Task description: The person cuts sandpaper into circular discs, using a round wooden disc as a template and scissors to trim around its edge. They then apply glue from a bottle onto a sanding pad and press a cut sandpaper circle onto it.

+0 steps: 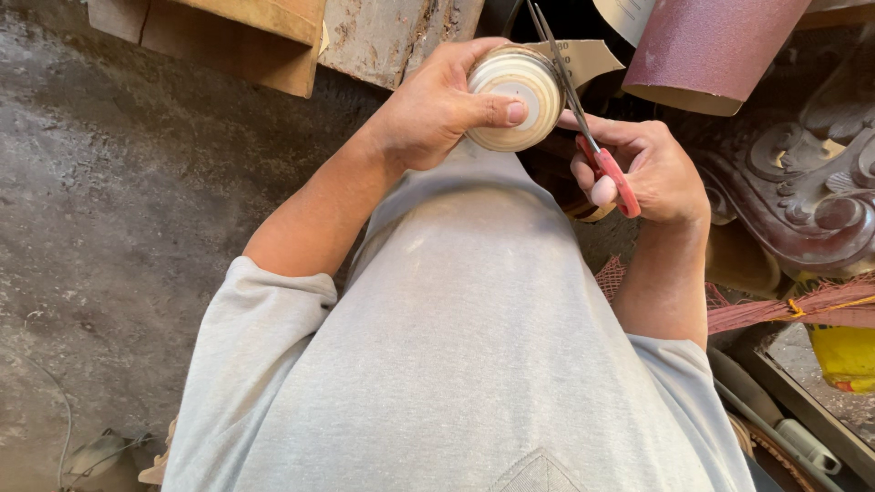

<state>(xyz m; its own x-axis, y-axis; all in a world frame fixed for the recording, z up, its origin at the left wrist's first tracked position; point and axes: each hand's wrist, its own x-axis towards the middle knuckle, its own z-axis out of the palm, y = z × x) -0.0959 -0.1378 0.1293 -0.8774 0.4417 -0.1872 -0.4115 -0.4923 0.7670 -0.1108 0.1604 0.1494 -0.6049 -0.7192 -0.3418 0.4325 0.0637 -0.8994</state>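
Scissors (583, 128): metal blades, glossy red plastic handles. Round disc (516, 97): matt, layered, pale. Floor (118, 210): rough grey concrete; carved wood (802, 182) dark, polished.

I see a light grey short-sleeved shirt (474, 346), sleeves ending above the elbows, forearms bare. The left hand (437, 109) and right hand (652, 169), past the shirt's front, wear no gloves or rings.

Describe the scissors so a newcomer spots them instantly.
Start at the grey shirt filling the frame, then follow the right hand. The scissors sit in its fingers, blades beside the round disc. Only their handles are red.
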